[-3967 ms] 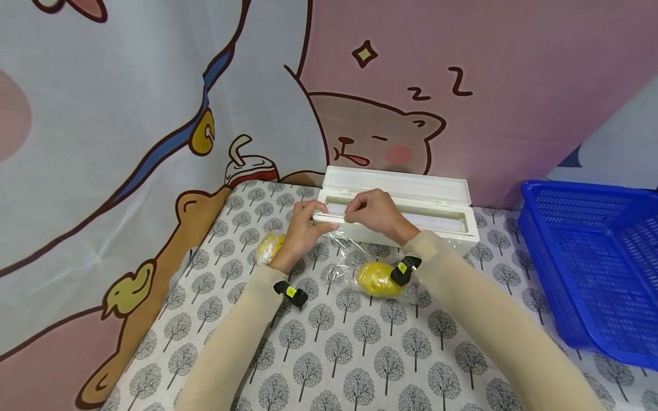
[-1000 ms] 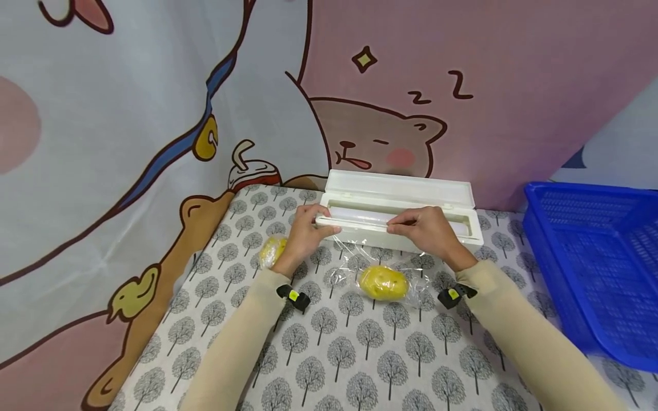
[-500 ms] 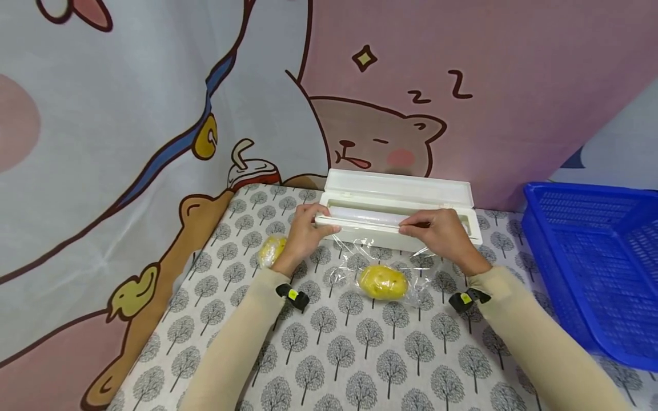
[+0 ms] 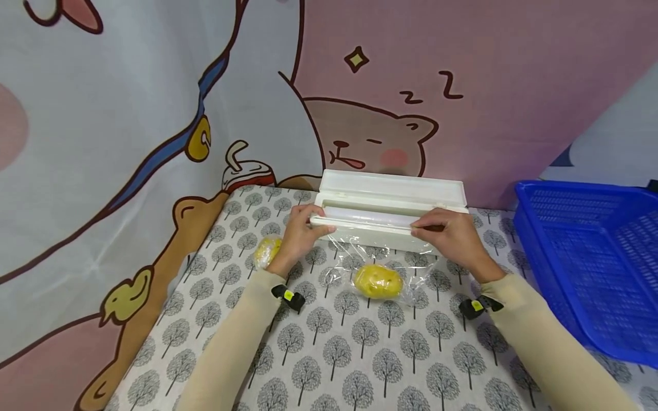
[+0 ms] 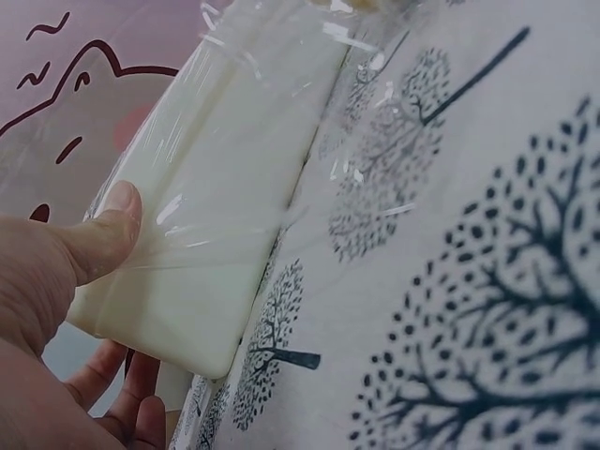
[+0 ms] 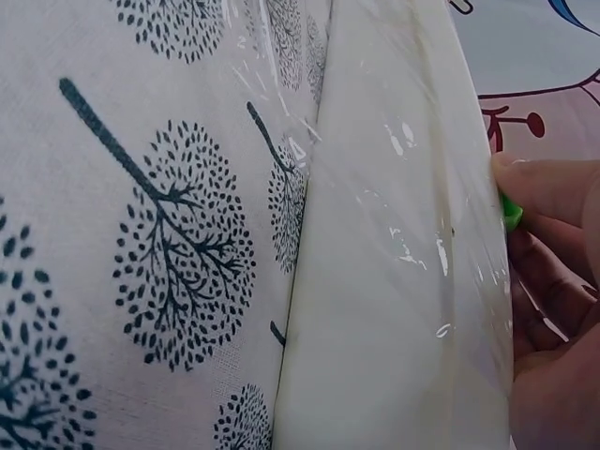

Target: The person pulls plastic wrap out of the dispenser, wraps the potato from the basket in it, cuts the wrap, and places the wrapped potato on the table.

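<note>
A long white cling film box (image 4: pixel 370 237) lies on the table with its lid up and a film roll (image 4: pixel 367 217) inside. My left hand (image 4: pixel 302 233) grips the box's left front corner, thumb over the film in the left wrist view. At the front edge, towards the right end, my right hand (image 4: pixel 454 237) pinches a small green slider (image 6: pixel 511 214), mostly hidden by the fingers. Clear film (image 4: pixel 418 277) runs from the box down over a yellow potato (image 4: pixel 378 281). Beside my left wrist sits a second potato (image 4: pixel 266 252), wrapped in film.
A blue plastic basket (image 4: pixel 552 274) stands at the right. The tablecloth (image 4: pixel 308 371) with printed trees covers the table. Behind the box hangs a cartoon-patterned cloth (image 4: pixel 488 125).
My right hand has slid rightward along the box's front edge, from near the left hand to near the right end. My left hand keeps its grip on the left corner.
</note>
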`<state>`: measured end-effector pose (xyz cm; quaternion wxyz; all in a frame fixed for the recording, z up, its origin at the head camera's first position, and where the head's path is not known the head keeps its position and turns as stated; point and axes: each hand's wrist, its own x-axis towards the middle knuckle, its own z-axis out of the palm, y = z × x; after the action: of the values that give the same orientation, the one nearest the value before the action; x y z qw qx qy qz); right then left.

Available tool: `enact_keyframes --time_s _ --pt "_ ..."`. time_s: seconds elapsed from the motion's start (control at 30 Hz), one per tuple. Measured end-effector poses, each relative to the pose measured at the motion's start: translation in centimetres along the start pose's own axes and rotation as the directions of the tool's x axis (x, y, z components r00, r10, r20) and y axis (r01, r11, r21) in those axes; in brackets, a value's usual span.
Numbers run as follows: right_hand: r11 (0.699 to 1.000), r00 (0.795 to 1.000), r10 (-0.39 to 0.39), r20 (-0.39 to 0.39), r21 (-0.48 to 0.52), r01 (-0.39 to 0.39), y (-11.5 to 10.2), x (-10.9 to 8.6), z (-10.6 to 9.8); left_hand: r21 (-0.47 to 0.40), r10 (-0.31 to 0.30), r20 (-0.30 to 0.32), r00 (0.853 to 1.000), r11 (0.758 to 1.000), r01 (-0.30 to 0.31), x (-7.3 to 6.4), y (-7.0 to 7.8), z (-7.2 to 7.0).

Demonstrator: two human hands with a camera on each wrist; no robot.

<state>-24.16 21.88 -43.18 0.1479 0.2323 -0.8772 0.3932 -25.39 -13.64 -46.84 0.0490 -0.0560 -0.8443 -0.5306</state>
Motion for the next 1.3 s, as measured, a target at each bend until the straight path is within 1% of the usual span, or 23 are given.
enact_keyframes --time_s 0.1,0.27,0.4,0.5,0.73,0.83,0.97,1.2,1.3 --pt "0.999 0.999 0.032 -0.007 0.013 -0.032 0.1 -0.2 -0.1 -0.006 0.006 0.000 1.000 1.000 -0.006 0.0 -0.1 0.0" --pt "0.994 0.994 0.107 0.006 0.027 -0.107 0.2 -0.6 -0.5 -0.001 0.007 0.000 1.000 1.000 -0.007 0.1 -0.1 -0.1" --pt "0.992 0.992 0.130 -0.004 0.006 -0.130 0.3 -1.0 -1.0 0.005 0.008 0.002 1.000 1.000 -0.008 0.2 -0.1 0.0" --pt "0.993 0.993 0.118 -0.011 -0.001 -0.118 0.4 -1.2 -1.2 0.006 0.010 0.003 1.000 1.000 -0.010 0.2 -0.1 0.0" --pt "1.000 0.999 0.020 0.029 0.024 -0.021 0.7 -0.8 -1.2 -0.020 0.001 0.004 1.000 1.000 0.000 0.0 -0.2 -0.1" --pt "1.000 1.000 0.005 0.022 0.026 -0.006 0.8 -0.6 -0.8 -0.029 0.000 0.004 1.000 1.000 0.000 0.0 -0.3 0.0" --pt "1.000 1.000 0.017 0.014 -0.001 -0.017 0.7 -0.4 -0.5 -0.026 -0.002 0.007 1.000 1.000 0.002 0.0 -0.4 -0.1" --pt "0.995 0.996 0.087 0.018 -0.044 -0.086 0.6 -0.7 -1.1 -0.022 0.004 0.008 1.000 1.000 -0.003 -0.2 0.0 -0.1" --pt "0.996 0.997 0.076 0.002 -0.049 -0.076 0.8 -0.9 -1.3 -0.021 0.004 0.007 1.000 1.000 -0.004 -0.2 0.1 -0.1"
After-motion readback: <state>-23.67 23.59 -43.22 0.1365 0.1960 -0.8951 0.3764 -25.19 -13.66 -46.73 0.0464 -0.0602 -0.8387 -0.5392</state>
